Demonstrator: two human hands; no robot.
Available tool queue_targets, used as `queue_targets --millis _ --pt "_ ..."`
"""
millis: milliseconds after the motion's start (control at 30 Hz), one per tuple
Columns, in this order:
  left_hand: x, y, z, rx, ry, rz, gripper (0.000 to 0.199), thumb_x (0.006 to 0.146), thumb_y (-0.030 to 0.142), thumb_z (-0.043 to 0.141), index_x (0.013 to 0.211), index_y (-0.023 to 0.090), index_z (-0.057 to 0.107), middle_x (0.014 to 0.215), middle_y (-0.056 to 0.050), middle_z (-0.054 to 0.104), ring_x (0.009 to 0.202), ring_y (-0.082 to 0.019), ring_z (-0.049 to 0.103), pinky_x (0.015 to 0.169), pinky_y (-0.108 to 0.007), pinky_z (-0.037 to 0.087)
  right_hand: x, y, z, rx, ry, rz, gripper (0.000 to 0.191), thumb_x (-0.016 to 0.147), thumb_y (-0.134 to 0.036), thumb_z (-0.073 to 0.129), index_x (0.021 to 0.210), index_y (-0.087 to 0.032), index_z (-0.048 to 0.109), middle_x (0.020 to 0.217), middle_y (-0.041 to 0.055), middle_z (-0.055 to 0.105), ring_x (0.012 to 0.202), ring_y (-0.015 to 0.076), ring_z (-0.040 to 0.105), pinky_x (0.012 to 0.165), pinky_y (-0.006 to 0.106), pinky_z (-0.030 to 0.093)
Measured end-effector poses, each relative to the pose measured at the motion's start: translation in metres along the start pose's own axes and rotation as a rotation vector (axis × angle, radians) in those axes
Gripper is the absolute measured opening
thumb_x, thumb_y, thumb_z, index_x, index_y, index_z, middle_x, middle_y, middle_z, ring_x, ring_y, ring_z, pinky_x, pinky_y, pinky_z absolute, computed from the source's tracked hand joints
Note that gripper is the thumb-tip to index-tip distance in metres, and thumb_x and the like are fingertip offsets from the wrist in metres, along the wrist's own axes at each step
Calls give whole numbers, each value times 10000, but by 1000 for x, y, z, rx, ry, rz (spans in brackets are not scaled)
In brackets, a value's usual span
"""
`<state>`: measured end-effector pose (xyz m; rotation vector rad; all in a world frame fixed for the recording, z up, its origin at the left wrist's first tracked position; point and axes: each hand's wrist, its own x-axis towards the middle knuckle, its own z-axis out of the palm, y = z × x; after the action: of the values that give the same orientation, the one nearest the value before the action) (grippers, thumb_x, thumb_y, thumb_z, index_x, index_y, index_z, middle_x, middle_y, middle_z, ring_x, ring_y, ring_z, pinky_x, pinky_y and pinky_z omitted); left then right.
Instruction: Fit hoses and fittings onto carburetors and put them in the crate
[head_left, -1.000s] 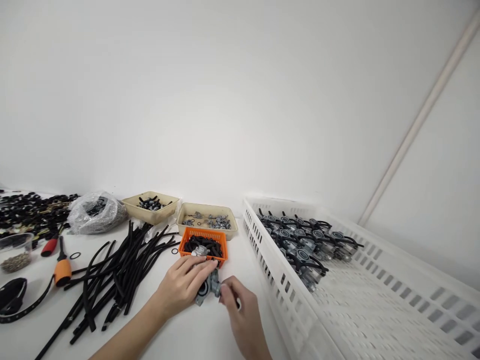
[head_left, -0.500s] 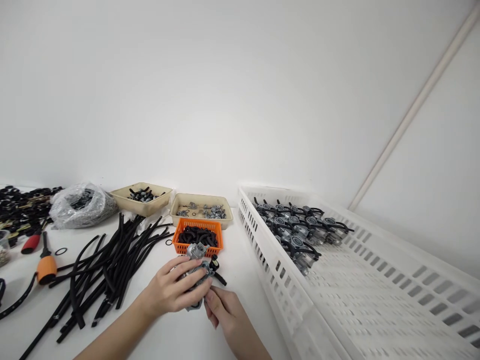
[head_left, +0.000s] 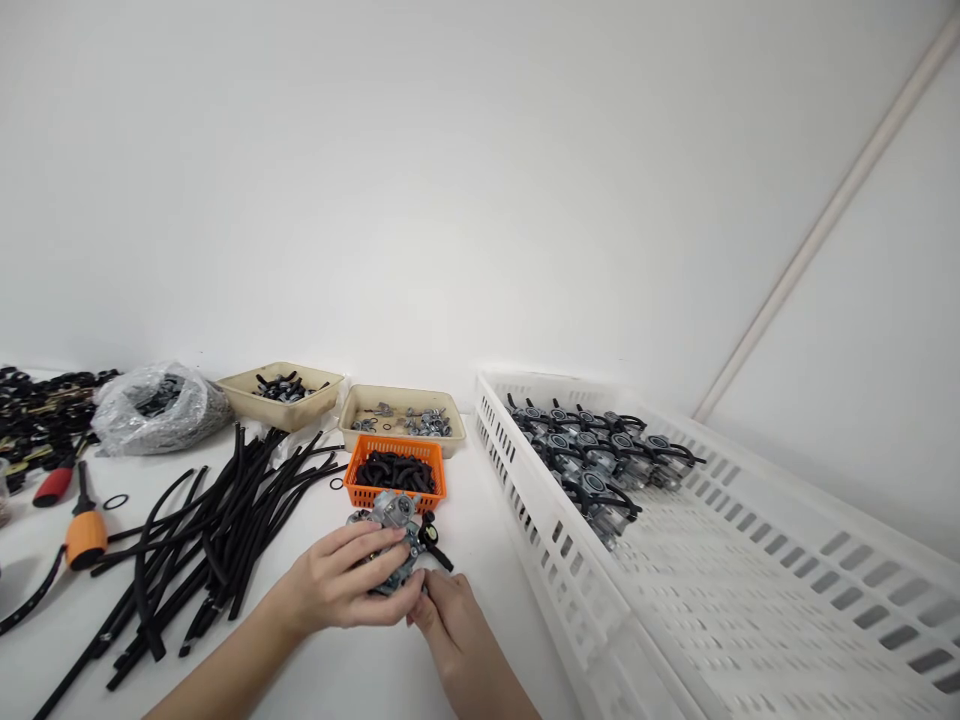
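A silver metal carburetor [head_left: 397, 512] with a black fitting and a short black tube on its right side is held just in front of the small orange basket [head_left: 441, 492]. My left hand [head_left: 346, 580] is wrapped over it from the left, fingers across its body. At its lower right edge, my right hand [head_left: 448, 612] has thumb and fingers pinched together beside the left fingertips. Whatever sits in that pinch is hidden. Black rubber pieces [head_left: 394, 470] fill the orange basket.
A large white perforated crate [head_left: 585, 590] stands on the right, with several finished-looking carburetors [head_left: 592, 450] at its far end. Many black hoses [head_left: 217, 540] lie on the left near an orange-handled screwdriver [head_left: 86, 538]. Behind are two cream trays [head_left: 347, 400] and a plastic bag [head_left: 187, 425] of parts.
The carburetor has tilted slightly in my left hand, and its lower end no longer shows below the fingers. My right hand has shifted a little, still pinched at its lower right.
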<state>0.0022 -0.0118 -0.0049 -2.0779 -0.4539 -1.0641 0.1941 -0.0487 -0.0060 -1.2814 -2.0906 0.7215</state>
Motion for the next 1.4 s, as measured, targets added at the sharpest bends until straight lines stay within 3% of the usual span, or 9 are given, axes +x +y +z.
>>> queue_targets --millis 267,400,567,767,967,1100,1233,1400 --pt "2 0 0 17 -17 8 163 837 188 646 949 306 663 850 42 757 845 -142 726 840 -256 554 0 0 2 -34 1 14 325 959 -357 307 808 -216 557 873 74 653 873 260 545 819 389 397" --pt "-1 0 6 21 86 7 131 811 216 689 923 280 670 855 50 737 906 -126 693 968 -280 486 1 -1 2 -33 -39 57 342 967 -379 283 848 -207 554 896 80 637 917 265 538 851 402 388" --pt "-3 -1 8 -33 101 98 183 754 218 743 919 273 687 884 47 706 998 -121 640 1093 -308 379 -2 -3 -6 8 -187 110 397 963 -450 312 780 -196 556 832 66 611 903 257 560 838 390 419" --pt "3 -1 1 -78 147 228 100 778 315 706 875 295 694 863 61 686 967 -114 630 1114 -303 367 -3 -6 -15 232 -360 68 352 943 -413 395 748 -183 575 817 43 641 839 211 631 842 327 451" --pt "-1 -2 3 -37 160 160 105 754 285 727 836 290 660 864 68 690 943 -105 633 1098 -292 384 -4 -1 -1 110 -137 39 287 952 -312 376 765 -204 566 759 25 639 764 199 599 745 305 445" --pt "-2 -2 4 -21 163 140 105 754 262 718 811 281 632 856 69 691 910 -96 639 1054 -274 428 -4 15 20 -51 19 -79 170 886 -176 417 797 -205 558 762 34 639 769 218 579 738 327 425" --pt "-2 -2 3 -10 125 163 114 765 278 711 841 282 627 868 68 691 919 -101 637 1036 -275 441 -4 21 27 -198 55 -135 191 874 -129 412 752 -206 537 733 40 645 743 227 572 704 331 415" --pt "-2 0 4 0 27 142 170 769 201 713 898 263 621 893 53 693 963 -118 638 1016 -284 453 -5 9 22 -291 146 -175 190 857 -63 423 860 -200 555 839 44 667 793 220 593 731 326 406"
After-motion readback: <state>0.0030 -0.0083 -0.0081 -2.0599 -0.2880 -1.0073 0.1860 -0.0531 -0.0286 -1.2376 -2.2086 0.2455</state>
